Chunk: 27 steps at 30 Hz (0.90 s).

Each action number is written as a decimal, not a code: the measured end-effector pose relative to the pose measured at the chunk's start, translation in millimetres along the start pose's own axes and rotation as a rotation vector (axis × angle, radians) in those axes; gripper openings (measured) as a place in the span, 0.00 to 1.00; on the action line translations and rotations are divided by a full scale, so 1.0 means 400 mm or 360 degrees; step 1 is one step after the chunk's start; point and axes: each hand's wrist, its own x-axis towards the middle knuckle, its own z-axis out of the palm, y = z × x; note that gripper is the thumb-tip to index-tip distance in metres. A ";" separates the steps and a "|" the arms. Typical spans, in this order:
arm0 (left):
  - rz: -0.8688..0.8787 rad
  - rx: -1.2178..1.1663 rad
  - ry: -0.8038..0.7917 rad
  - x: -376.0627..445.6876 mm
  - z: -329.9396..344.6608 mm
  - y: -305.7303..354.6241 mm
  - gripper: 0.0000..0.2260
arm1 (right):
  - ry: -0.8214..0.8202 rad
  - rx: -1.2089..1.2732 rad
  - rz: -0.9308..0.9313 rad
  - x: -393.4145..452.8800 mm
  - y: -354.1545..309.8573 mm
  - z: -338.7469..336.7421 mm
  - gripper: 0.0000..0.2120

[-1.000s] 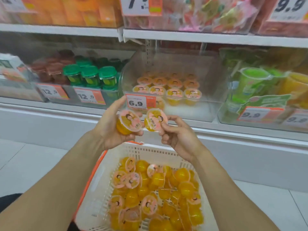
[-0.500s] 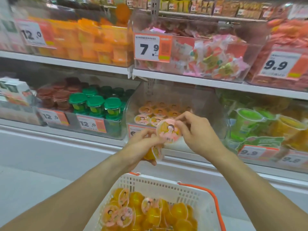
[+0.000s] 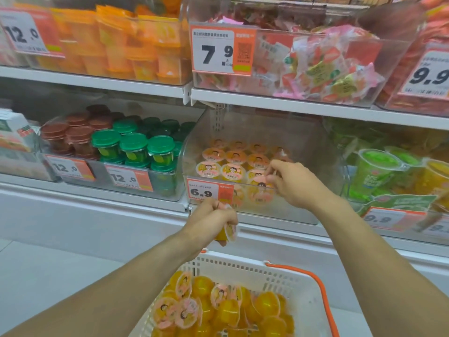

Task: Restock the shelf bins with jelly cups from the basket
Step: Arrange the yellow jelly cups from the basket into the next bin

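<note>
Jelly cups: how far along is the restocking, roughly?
Partly done. The clear bin above the 6.9 price tag already holds rows of jelly cups, though its right side looks unfilled. In hand: the right hand sets a cup at the bin's front, and the left hand holds another cup in its grip below. Left: the basket holds many more.

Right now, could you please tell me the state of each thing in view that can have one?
Left hand: grip closed on one jelly cup, below the bin.
Right hand: at the clear bin's front edge, fingers on a cup; grip unclear.
Clear bin: open-topped, partly filled, cups lid-up.
Basket: holding many loose jelly cups.
</note>
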 end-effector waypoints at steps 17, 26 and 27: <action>-0.0050 0.0077 -0.0015 -0.019 -0.003 0.006 0.23 | -0.0537 0.0349 0.0201 -0.001 0.005 -0.031 0.20; -0.0131 -0.0208 -0.0339 -0.058 -0.014 0.051 0.10 | 0.0263 0.0592 -0.0205 -0.027 -0.048 -0.046 0.09; -0.0191 -0.0245 -0.0410 -0.066 -0.018 0.058 0.08 | 0.0168 0.0709 -0.0290 -0.034 -0.068 -0.050 0.04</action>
